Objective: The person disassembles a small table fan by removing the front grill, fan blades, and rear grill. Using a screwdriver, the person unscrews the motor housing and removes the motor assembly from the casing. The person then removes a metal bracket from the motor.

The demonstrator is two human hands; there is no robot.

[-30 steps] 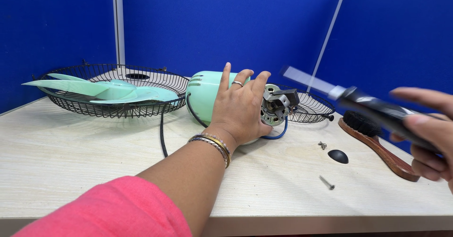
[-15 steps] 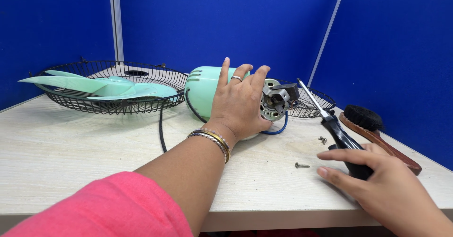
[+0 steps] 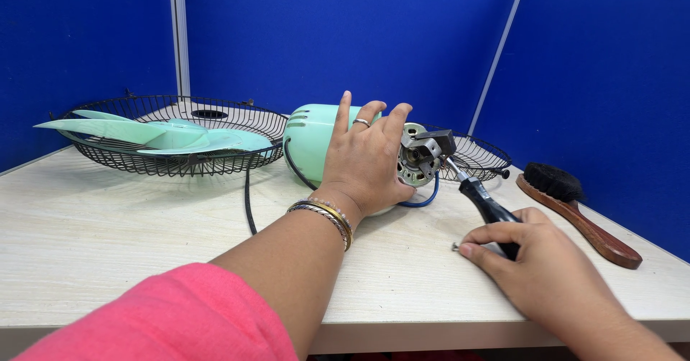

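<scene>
Blue partition panels close the corner behind a pale wood-grain surface [image 3: 108, 231], and everything lies on it. At the far left rests a round black wire fan guard [image 3: 108, 156] like a bowl, with the pale green plastic fan blade [image 3: 154, 134] lying inside it. A black cord [image 3: 247, 203] runs from there toward the middle. In the middle lies the mint-green fan motor housing [image 3: 309, 142] on its side, its bare metal motor end [image 3: 417, 156] turned to the right. The left hand [image 3: 363, 163] is spread flat over the housing, fingers open, pressing it down and not gripping around it. This pressure should stay firm, so the body does not roll when the tool turns.

The right hand [image 3: 535, 260] is closed around the black handle of a screwdriver [image 3: 474, 192], whose shaft touches the motor end. I judge the tip should sit straight in the screw head (a tilted tip slips easily). A small loose screw [image 3: 455, 246] lies just beside the right fingertips. Behind is a second wire guard [image 3: 471, 160], and at the far right a wooden brush with black bristles [image 3: 575, 210].
</scene>
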